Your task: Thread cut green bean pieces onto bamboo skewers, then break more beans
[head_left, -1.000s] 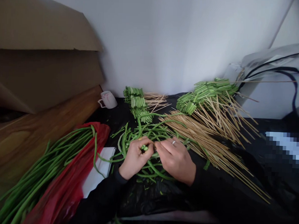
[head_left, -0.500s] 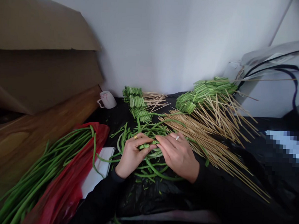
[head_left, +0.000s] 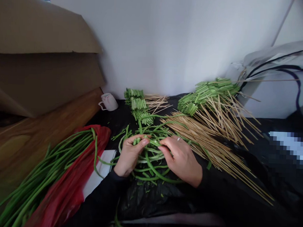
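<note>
My left hand [head_left: 130, 156] is closed on short green bean pieces [head_left: 137, 140], its thumb pressed against the fingers. Opposite it, my right hand [head_left: 183, 158] pinches the end of a green bean [head_left: 152, 141] that reaches across to the left fingertips. Beneath both hands lies a loose heap of long green beans [head_left: 155, 172]. Skewered bean pieces [head_left: 139, 104] are stacked behind the heap, and a larger skewered stack [head_left: 215, 91] stands at the back right. Bare wooden skewers [head_left: 210, 143] spread out beside my right hand.
A red bag [head_left: 70, 187] holding long beans [head_left: 46, 169] lies at the left, by a white sheet [head_left: 101, 168]. Behind are a white mug [head_left: 108, 102] and a cardboard box [head_left: 45, 65]. A clear plastic bag [head_left: 281, 57] is at the back right. Black plastic [head_left: 147, 200] covers the table.
My hands have moved slightly apart, the left one shifting a little left. A longer stretch of bean now shows between the fingertips.
</note>
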Available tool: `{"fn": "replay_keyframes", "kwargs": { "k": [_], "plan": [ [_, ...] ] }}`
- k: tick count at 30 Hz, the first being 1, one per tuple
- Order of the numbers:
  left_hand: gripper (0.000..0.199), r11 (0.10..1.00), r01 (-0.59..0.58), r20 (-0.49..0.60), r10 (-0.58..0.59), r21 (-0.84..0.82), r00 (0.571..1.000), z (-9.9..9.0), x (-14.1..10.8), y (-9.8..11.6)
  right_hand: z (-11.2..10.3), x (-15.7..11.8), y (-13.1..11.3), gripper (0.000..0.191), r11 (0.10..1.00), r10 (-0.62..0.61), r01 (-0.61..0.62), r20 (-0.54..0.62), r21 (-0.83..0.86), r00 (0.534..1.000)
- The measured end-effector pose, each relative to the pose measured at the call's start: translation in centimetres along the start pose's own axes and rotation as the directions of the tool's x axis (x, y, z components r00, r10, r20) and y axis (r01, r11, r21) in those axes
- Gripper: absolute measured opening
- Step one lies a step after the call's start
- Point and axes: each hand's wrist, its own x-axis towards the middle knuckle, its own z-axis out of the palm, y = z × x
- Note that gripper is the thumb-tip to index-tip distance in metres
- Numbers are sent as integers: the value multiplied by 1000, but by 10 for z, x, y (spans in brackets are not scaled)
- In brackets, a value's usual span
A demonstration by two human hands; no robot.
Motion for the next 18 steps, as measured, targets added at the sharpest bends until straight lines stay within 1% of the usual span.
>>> {"fn": "replay_keyframes", "kwargs": {
  "k": [3,6,9,11,13,15,17,18],
  "plan": [
    [25,989,24,-7,-25,-146,1000,-3,4,5,-1,0,3,9,999,-4,4,1,-33,1000],
    [19,948,64,-1,-67,-312,998,-7,9,10,-1,0,6,8,998,3,-4,-12,-59,1000],
    [12,858,140,-44,-186,-495,981,-13,14,13,-2,0,8,9,998,6,-8,-30,-68,1000],
    [11,803,208,-47,-281,-558,959,-16,16,15,-3,0,8,9,998,0,-3,-39,-70,999],
    [9,785,264,0,-318,-560,948,-16,15,16,-3,0,7,10,997,-16,13,-49,-77,999],
    [8,805,296,86,-296,-515,951,-14,12,16,-4,0,6,11,994,-49,44,-50,-101,998],
    [9,869,283,142,-246,-405,959,-10,8,14,-4,0,5,12,987,-85,79,-41,-137,996],
    [10,912,253,142,-217,-325,966,-8,6,12,-4,1,4,13,983,-102,96,-32,-156,994]
  ]
}}
